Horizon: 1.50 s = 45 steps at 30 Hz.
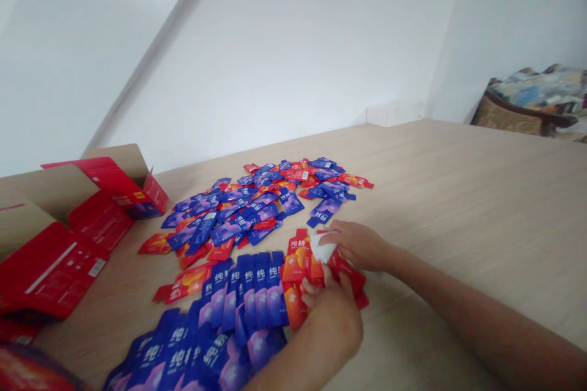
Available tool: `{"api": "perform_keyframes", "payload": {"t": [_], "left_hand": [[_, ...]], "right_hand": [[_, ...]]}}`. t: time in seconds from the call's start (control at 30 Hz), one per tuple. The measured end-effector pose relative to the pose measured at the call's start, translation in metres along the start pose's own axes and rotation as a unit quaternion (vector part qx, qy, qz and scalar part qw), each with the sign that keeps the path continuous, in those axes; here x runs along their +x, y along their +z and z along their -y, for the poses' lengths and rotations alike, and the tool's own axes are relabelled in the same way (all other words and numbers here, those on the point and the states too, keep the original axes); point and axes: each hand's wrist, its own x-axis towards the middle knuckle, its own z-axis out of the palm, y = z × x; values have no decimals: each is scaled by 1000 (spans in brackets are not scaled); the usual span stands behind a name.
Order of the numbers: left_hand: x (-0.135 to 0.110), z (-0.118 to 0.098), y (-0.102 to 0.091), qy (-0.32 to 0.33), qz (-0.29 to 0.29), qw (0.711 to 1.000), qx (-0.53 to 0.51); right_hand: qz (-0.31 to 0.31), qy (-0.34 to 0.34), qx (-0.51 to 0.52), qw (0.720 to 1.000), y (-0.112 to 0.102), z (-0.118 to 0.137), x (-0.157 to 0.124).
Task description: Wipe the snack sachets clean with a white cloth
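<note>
Several red-and-orange pouches [298,302] lie overlapped near the table's front. My left hand [332,302] rests on them with its fingers spread. Just beyond it, my right hand [360,244] pinches a white tissue [322,248] against the top of the red pouches. Beside them on the left stand out neat overlapping rows of blue-purple pouches [261,290]. A nearer group of blue pouches [183,351] fans toward the bottom edge, partly covered by my left forearm. My palms hide part of the red pouches.
A loose heap of mixed blue and red pouches [247,211] spreads behind the rows. Open red cartons [50,269] stand at the left. Against the wall sits a white box [395,114]. A cluttered chair [513,110] is at the far right.
</note>
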Motion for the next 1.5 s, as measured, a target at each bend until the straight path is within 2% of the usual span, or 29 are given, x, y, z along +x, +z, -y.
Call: {"api": "perform_keyframes", "payload": {"t": [0.1,0.2,0.33,0.43,0.53,0.63,0.73,0.93,1.07,1.2,1.33,1.43,1.5], "left_hand": [[3,-1,10,-9,-10,1000,14],[6,-2,17,-26,-35,998,34],[11,-4,22,-39,-42,997,44],[12,-6,25,-48,-46,997,45],[10,-6,27,-52,-56,996,52],[6,-5,25,-52,-48,996,49],[4,-4,20,-54,-20,998,35],[4,-4,14,-58,-1,998,33],[2,-3,19,-60,-14,998,28],[0,-3,20,-50,-17,998,27],[1,-3,15,-53,15,998,14],[2,-4,11,-50,29,998,13],[0,-4,10,-51,29,998,16]], "right_hand": [[23,-19,9,1000,11,1,4],[28,31,-22,999,18,-9,12],[15,74,-47,996,11,-12,15],[2,33,-37,999,8,0,12],[23,-15,-19,999,15,6,13],[35,4,-16,999,21,-1,19],[23,32,-27,999,17,-6,22],[30,-29,12,999,19,2,17],[23,25,-31,999,24,-14,22],[-11,73,-67,995,13,-30,21],[-7,26,-19,999,4,-17,10],[29,-30,18,999,7,-2,6],[46,-33,13,998,12,-1,7]]}}
